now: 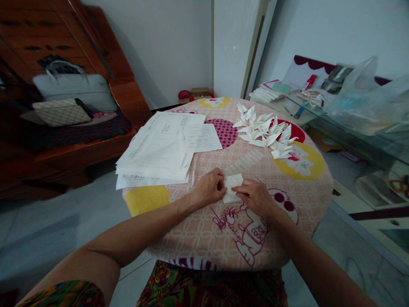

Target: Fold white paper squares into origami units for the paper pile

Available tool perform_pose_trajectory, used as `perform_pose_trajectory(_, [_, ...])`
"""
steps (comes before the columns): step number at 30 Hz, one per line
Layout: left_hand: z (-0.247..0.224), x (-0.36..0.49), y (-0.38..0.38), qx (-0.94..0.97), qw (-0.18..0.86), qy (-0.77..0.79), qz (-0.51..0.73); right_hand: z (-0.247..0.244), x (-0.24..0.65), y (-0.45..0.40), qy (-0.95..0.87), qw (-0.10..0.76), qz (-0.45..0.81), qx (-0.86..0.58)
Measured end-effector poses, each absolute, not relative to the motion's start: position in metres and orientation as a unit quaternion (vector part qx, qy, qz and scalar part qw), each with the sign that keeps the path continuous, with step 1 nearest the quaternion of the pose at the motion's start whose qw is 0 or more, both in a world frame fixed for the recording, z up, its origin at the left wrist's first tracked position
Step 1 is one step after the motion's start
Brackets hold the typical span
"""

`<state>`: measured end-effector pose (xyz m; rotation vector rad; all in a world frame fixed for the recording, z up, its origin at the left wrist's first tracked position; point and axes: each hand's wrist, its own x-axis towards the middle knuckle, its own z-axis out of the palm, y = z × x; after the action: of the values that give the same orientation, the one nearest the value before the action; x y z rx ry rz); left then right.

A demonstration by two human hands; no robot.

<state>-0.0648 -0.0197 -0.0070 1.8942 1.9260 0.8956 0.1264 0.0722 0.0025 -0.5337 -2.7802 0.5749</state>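
On the patterned table (188,243), I see the small white paper (233,180) lying between the left hand (211,186), curled at its left edge, and the right hand (254,197), fingertips on its right side; whether either pinches, I cannot tell. I'd expect it light, easily creased, best held by the edges.

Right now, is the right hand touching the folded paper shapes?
Apart. The head view shows tablecloth between the right hand and the folded paper shapes.
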Motion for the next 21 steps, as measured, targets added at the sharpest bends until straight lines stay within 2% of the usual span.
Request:
perform_pose_trajectory(5, [-0.004,-0.065,-0.023,0.665,0.131,0.659,0.326,0.004,0.126,0.072,-0.954,0.119,0.200,-0.187])
perform_pose_trajectory(11, [-0.008,-0.070,-0.023,0.738,0.133,0.559,0.355,0.003,0.125,0.073,-0.950,0.135,0.213,-0.186])
perform_pose_trajectory(15, [-0.011,-0.076,-0.019,0.751,0.179,0.529,0.351,0.005,0.126,0.076,-0.924,0.138,0.286,-0.213])
perform_pose_trajectory(21, [-0.011,-0.078,-0.019,0.750,0.178,0.542,0.334,0.012,0.140,0.087,-0.872,0.131,0.380,-0.280])
